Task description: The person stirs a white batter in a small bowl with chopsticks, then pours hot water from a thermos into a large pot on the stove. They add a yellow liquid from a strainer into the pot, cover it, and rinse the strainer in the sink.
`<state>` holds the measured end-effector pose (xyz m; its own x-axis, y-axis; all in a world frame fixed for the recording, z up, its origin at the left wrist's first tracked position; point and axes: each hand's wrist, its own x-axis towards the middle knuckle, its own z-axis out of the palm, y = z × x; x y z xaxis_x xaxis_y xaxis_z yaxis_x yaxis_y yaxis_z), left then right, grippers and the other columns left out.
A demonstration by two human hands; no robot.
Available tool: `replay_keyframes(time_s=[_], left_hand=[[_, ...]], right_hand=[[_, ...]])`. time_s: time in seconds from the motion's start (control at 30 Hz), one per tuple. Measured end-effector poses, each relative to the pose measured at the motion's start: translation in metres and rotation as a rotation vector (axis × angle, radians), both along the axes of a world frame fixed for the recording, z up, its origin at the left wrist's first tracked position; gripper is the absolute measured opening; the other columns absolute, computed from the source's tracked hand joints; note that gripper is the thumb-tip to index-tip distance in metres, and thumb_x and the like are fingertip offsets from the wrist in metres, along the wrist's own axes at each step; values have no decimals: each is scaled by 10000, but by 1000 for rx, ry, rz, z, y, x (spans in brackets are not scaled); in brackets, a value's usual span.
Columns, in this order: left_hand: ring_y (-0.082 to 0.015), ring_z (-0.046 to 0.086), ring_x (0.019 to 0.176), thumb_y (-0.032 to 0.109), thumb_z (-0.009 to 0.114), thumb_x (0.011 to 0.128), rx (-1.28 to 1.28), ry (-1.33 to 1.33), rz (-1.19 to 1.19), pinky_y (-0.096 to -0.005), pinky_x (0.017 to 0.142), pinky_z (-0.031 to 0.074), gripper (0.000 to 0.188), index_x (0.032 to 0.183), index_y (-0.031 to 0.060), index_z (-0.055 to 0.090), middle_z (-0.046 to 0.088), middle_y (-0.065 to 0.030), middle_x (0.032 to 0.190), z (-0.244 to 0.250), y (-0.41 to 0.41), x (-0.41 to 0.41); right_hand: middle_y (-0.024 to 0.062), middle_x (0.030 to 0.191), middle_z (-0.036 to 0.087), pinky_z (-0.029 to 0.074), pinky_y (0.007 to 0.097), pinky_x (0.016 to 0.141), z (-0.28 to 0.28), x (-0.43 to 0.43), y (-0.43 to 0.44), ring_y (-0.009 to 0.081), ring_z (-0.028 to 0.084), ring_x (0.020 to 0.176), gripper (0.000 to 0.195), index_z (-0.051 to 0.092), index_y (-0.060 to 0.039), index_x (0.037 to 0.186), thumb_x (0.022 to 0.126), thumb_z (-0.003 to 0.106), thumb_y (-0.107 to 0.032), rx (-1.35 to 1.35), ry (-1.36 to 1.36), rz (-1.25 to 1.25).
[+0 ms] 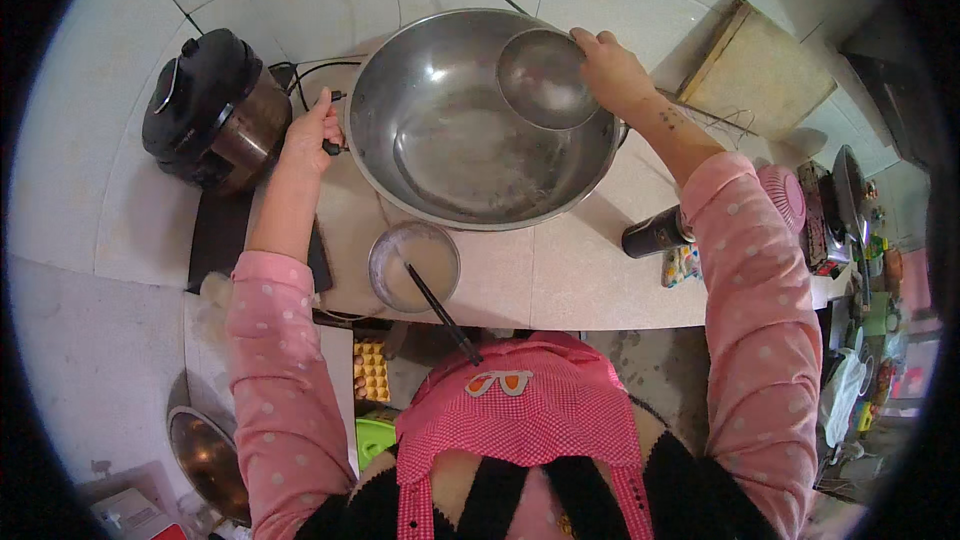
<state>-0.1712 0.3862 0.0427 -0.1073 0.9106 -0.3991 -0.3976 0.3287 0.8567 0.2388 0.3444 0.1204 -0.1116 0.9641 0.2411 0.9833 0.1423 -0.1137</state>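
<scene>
A large metal pan (480,157) with side handles rests on the counter before me. My left hand (316,129) is closed around its black left handle. My right hand (616,75) holds a smaller metal bowl (546,79) by its rim, inside the pan's upper right part. The far side of the pan's right handle is mostly hidden. Nearer to me stands a small metal bowl (381,286) with a pale, creamy mixture (427,266) in it. A pair of black chopsticks (442,313) leans in that bowl, their ends pointing towards me.
An electric pressure cooker (217,109) stands left of the pan. To the right are a dark cylindrical container (651,232), a wooden cutting board (765,71) against the wall and a pink basket (781,195). Below the counter's left front sits a yellow egg tray (373,371).
</scene>
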Motion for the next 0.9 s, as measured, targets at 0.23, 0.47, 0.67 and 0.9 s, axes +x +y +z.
replay_keyframes(time_s=[0.23, 0.47, 0.67, 0.9], left_hand=[[-79, 317, 478, 399, 733, 837, 69, 17, 36, -238, 453, 276, 409, 798, 67, 498, 379, 49, 587, -1, -8, 2], [-73, 314, 478, 392, 731, 840, 113, 117, 74, -236, 443, 263, 397, 817, 64, 509, 395, 39, 620, 34, -17, 18], [-81, 329, 496, 388, 740, 834, 228, 163, 12, -247, 459, 286, 401, 834, 62, 507, 419, 27, 657, 54, -25, 20], [-62, 343, 512, 404, 714, 853, 248, 253, 33, -218, 445, 296, 377, 816, 78, 528, 430, 26, 685, 75, -46, 45]], right_hand=[[214, 1112, 520, 541, 469, 750, -2, 0, 7, 416, 627, 902, 384, 466, -10, 1214, 833, 513, -6, 13, -169, -19], [159, 1005, 571, 569, 417, 644, -12, 5, 2, 328, 681, 767, 202, 502, -29, 1032, 840, 551, -70, 146, -437, 219], [70, 750, 645, 551, 370, 569, -15, 8, 3, 275, 684, 695, 246, 507, -92, 1089, 850, 559, -122, 189, -530, 301], [123, 908, 661, 553, 377, 629, -7, 1, 8, 282, 685, 798, 520, 407, -117, 1351, 855, 563, -111, 227, -564, 250]])
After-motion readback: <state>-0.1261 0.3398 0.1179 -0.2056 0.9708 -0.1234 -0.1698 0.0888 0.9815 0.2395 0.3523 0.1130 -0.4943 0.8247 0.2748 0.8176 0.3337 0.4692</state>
